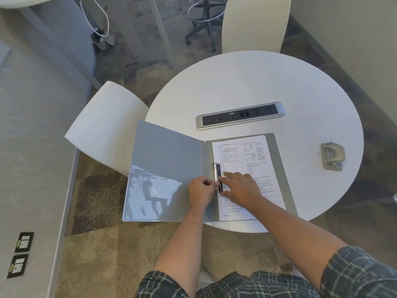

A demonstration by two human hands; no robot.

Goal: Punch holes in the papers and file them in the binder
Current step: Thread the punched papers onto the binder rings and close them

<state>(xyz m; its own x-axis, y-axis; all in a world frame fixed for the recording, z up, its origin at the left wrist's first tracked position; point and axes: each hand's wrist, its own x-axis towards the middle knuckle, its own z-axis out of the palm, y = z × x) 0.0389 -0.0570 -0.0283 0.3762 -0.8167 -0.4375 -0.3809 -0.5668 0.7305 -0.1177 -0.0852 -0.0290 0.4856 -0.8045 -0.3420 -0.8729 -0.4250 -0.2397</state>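
Left hand (200,191) grip at binder (163,168) clip (218,177); right hand (240,187) flat on papers (242,155).

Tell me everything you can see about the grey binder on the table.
The grey binder lies open and flat at the near edge of the round table, its left cover overhanging. That cover has a glossy clear pocket. Printed papers lie on the right half. The left hand and right hand work at the metal ring clip by the spine.
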